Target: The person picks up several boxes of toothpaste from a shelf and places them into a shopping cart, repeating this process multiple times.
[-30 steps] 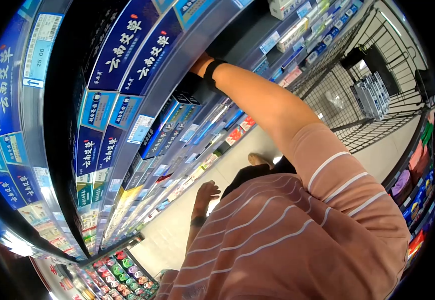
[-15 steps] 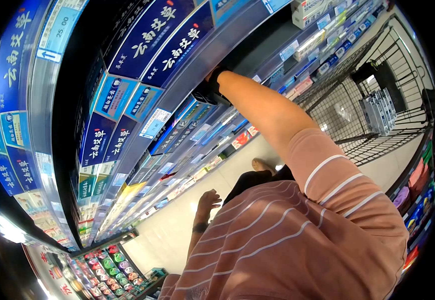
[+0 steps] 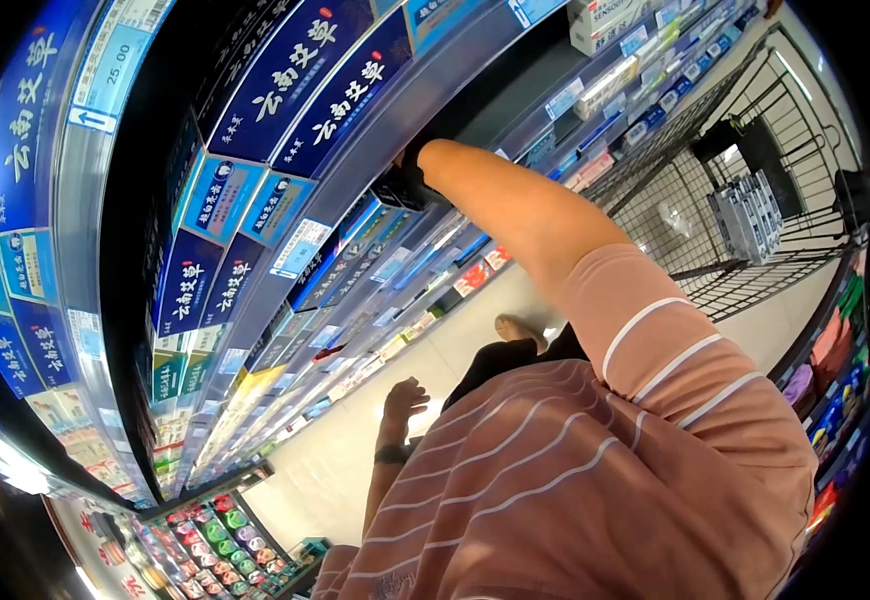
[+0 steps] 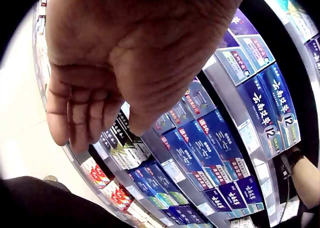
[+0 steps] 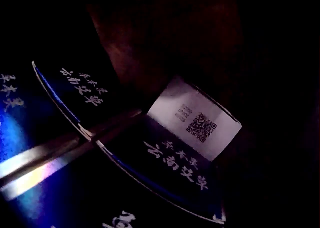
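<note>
Right hand (image 5: 165, 38) inside the left shelf (image 3: 385, 132), apparently choosing a box (image 5: 172, 160).
Too dark to tell its grip; a pinch likely needed next; left hand (image 3: 402, 402) relaxed.

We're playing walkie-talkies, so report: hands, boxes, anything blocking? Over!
Right hand inside shelf, grip too dark to tell. Left hand hanging loose, empty. Blue boxes near right hand. Shelf hides most of it.

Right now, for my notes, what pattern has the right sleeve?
Brownish-pink sleeve, white stripes; best in head view.
</note>
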